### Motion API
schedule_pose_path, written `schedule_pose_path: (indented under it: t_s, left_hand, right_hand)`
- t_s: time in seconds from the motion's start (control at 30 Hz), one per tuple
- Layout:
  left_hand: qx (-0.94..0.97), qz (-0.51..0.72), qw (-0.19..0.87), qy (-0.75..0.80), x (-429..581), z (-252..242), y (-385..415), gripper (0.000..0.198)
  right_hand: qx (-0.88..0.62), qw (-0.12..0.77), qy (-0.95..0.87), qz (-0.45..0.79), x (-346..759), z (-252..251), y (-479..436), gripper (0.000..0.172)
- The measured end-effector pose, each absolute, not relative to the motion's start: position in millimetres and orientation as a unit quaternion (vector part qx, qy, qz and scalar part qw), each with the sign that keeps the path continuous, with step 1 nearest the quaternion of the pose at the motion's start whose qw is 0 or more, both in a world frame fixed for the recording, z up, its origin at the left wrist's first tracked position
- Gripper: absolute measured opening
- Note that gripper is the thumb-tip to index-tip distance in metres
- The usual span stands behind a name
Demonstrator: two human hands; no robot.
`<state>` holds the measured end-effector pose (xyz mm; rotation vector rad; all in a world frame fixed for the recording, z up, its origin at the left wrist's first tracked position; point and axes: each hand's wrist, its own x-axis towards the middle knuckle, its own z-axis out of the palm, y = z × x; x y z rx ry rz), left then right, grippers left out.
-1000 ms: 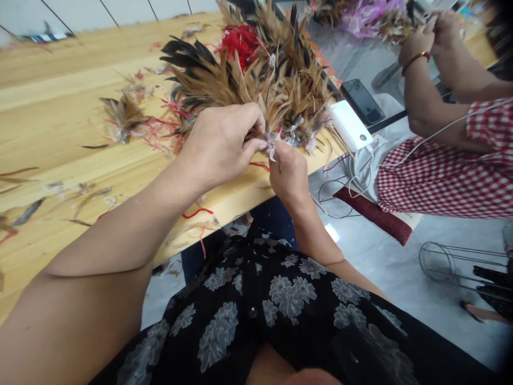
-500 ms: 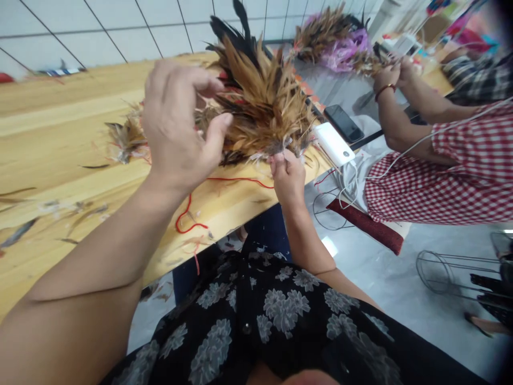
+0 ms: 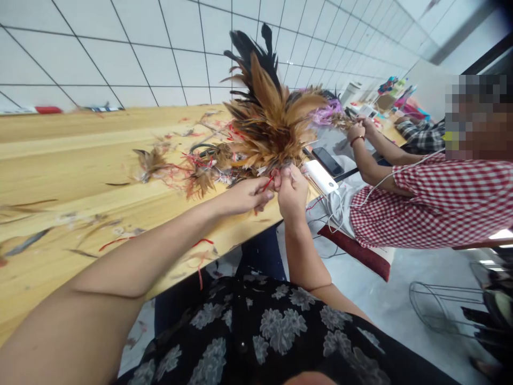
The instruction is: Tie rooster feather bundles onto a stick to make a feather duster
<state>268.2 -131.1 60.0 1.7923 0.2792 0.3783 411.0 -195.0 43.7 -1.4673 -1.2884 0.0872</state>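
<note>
A bunch of brown feathers (image 3: 272,120) with black plumes at its top stands upright above the table's front edge. Its bound base is pinched in my right hand (image 3: 293,197), fingers closed. Close beside that base, my left hand (image 3: 248,195) is closed on a red string (image 3: 267,183) that shows between its fingers. The two hands nearly meet, so the tie point is partly hidden. Behind my left hand lie loose feather tufts (image 3: 202,179) tangled with red threads.
A small feather tuft (image 3: 150,162) and stray feathers lie on the wooden table (image 3: 60,184). To the right are a white power bank (image 3: 321,176) with a cable and a dark phone (image 3: 327,161). A co-worker in a checked shirt (image 3: 433,206) sits there, handling feathers.
My left hand has come down from its raised, open position to the bunch's base and closed on the red string. My right hand keeps its hold. The view has tilted up.
</note>
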Motion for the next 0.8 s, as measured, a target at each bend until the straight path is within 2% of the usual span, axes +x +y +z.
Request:
schedule_pose_path:
  t_s: [0.1,0.2,0.37,0.47,0.53,0.63,0.73,0.8]
  left_hand:
    - [0.844,0.219,0.457,0.176,258,68,-124,0.031]
    - [0.893,0.312,0.295,0.138,256,68,-122,0.035]
    - [0.923,0.369,-0.002,0.108,254,64,-126,0.031]
    - [0.916,0.377,-0.102,0.089,246,74,-120,0.032]
    - [0.916,0.373,-0.123,0.076,239,82,-112,0.036]
    - [0.927,0.355,-0.05,0.11,231,92,-98,0.039]
    - [0.931,0.335,0.04,0.138,224,97,-86,0.039]
    - [0.94,0.316,0.052,0.12,221,99,-81,0.038]
  right_hand:
    - [-0.647,0.58,-0.495,-0.001,418,53,-191,0.048]
    - [-0.685,0.542,-0.483,-0.056,421,56,-187,0.043]
    - [-0.739,0.424,-0.503,-0.145,417,47,-179,0.027]
    - [-0.76,0.304,-0.555,-0.148,414,47,-180,0.023]
    - [-0.748,0.212,-0.615,-0.133,414,52,-184,0.022]
    - [-0.695,0.112,-0.7,-0.117,419,63,-191,0.026]
    - [-0.643,0.09,-0.753,-0.107,426,71,-197,0.028]
    - [-0.612,0.099,-0.78,-0.088,428,74,-202,0.027]
